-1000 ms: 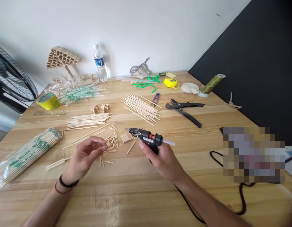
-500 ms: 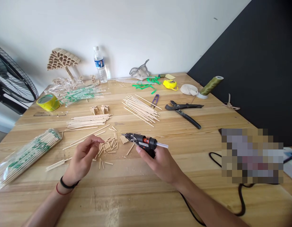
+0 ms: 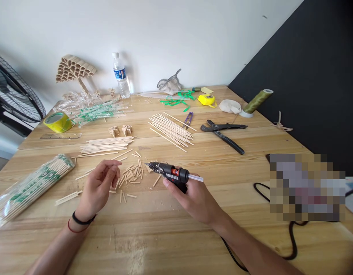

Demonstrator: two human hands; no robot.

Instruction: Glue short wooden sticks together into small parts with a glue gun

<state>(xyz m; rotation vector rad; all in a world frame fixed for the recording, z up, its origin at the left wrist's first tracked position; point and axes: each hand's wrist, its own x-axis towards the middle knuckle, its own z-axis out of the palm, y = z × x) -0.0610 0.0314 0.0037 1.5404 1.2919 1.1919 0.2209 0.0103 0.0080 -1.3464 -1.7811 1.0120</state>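
My right hand (image 3: pixel 197 200) grips a black hot glue gun (image 3: pixel 172 173), its nozzle pointing left and a clear glue stick poking out of the back. The gun's tip is close to a small bundle of short sticks (image 3: pixel 148 168), which it partly covers. My left hand (image 3: pixel 100 187) hovers left of a scatter of short cut sticks (image 3: pixel 130 175), fingers curled with thumb and index close together. Anything between those fingertips is too small to make out. Behind the scatter are two small stick assemblies (image 3: pixel 113 131) and a row of long wooden sticks (image 3: pixel 107 146).
Another pile of long sticks (image 3: pixel 172 131) lies mid-table, near purple snips (image 3: pixel 188 119) and black-handled cutters (image 3: pixel 223 133). Bagged sticks (image 3: pixel 36 189) lie at left. Yellow tape (image 3: pixel 58 122), a bottle (image 3: pixel 121 78) and a tape measure (image 3: pixel 207 100) stand further back. The gun's cord (image 3: pixel 233 256) trails right.
My left hand has drawn back slightly up and left from the short sticks. My right hand and the glue gun stay almost in place.
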